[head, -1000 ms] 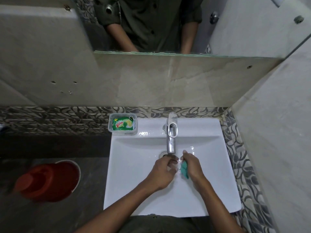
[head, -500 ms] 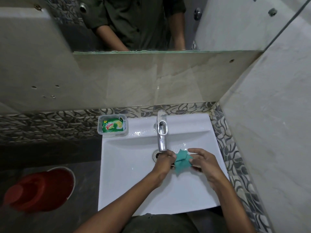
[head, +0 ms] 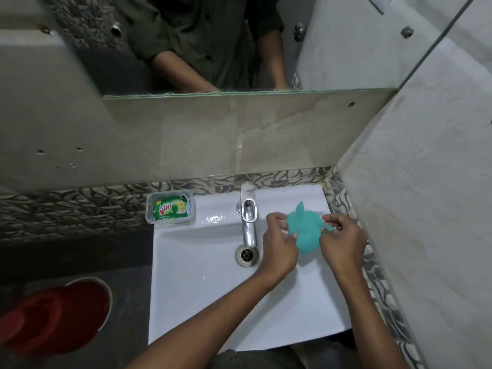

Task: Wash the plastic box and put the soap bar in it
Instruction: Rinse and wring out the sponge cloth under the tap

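A clear plastic box [head: 149, 209] stands on the sink's back left corner. Inside it lies a green wrapped soap bar [head: 170, 208]. To the right of the tap, my left hand [head: 279, 241] and my right hand [head: 342, 235] each pinch an edge of a teal scrub cloth [head: 306, 230] and hold it spread out between them above the basin. Both hands are well away from the box.
The white sink [head: 213, 302] has a chrome tap [head: 249, 217] at the back and a drain [head: 247, 255] below it. A red bucket [head: 56, 318] stands on the floor at the left. A tiled wall [head: 426, 209] rises close on the right; a mirror [head: 213, 43] hangs above.
Both hands moved from under the tap to the right of it and rose toward the sink's back ledge. The bunched teal cloth got pulled open between them.
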The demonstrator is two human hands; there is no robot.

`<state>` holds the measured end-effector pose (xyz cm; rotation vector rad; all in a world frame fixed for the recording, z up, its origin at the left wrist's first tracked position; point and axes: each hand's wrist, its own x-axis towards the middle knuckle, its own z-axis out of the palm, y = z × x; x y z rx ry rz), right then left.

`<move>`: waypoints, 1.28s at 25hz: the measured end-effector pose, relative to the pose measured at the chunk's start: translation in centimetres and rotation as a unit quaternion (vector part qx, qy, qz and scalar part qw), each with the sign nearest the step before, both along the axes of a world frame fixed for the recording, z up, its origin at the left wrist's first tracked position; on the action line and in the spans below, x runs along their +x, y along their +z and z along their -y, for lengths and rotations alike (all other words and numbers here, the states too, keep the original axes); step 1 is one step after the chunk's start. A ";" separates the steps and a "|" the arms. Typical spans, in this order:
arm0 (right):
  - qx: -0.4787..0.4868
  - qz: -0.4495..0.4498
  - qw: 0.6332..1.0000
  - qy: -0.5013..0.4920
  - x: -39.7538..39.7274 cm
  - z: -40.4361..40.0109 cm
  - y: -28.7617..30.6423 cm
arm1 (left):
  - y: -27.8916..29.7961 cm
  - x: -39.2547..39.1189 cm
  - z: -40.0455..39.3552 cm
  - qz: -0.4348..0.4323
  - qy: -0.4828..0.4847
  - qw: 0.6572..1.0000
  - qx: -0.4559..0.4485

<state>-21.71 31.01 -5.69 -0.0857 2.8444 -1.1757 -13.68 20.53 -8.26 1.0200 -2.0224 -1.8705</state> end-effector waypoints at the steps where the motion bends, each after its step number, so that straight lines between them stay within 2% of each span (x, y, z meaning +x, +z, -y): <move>1: 0.015 -0.046 0.999 0.003 -0.7 0.7 0.6 | 0.7 -1.2 0.1 -0.011 0.021 1.000 0.011; 4: 0.081 -0.149 0.984 0.052 -4.0 3.5 2.0 | 2.0 -4.0 0.2 0.007 0.023 0.994 0.105; 6: 0.156 -0.162 0.969 0.101 -6.0 5.3 2.4 | 2.0 -4.7 0.2 0.055 -0.021 0.987 0.153; 8: 0.221 -0.152 0.957 0.108 -6.6 5.9 1.7 | 1.4 -4.5 0.3 0.090 -0.034 0.984 0.147; 10: 0.226 -0.147 0.957 0.111 -5.7 5.7 0.4 | 0.7 -4.2 1.0 0.096 -0.030 0.991 0.089; 12: 0.226 -0.131 0.951 0.166 -4.6 5.3 -1.4 | 0.4 -4.1 1.7 0.087 -0.052 0.995 0.008; 15: 0.303 -0.073 0.922 0.230 -3.8 4.8 -3.6 | -0.1 -4.2 2.2 0.076 -0.157 0.980 -0.092; 18: 0.353 -0.063 0.906 0.224 -4.1 4.8 -4.5 | 0.0 -4.5 2.7 0.113 -0.266 0.934 -0.208; 21: 0.376 -0.049 0.905 0.193 -4.3 5.4 -4.6 | 0.6 -5.5 3.3 0.173 -0.299 0.874 -0.341; 25: 0.375 -0.055 0.905 0.195 -4.5 5.8 -4.2 | 1.6 -6.4 4.0 0.213 -0.330 0.837 -0.382; 29: 0.361 -0.077 0.909 0.195 -3.4 5.1 -3.8 | 3.0 -4.8 4.6 0.155 -0.288 0.863 -0.386; 32: 0.322 -0.097 0.923 0.188 -2.3 5.7 -2.9 | 4.8 -3.1 4.9 0.110 -0.283 0.865 -0.399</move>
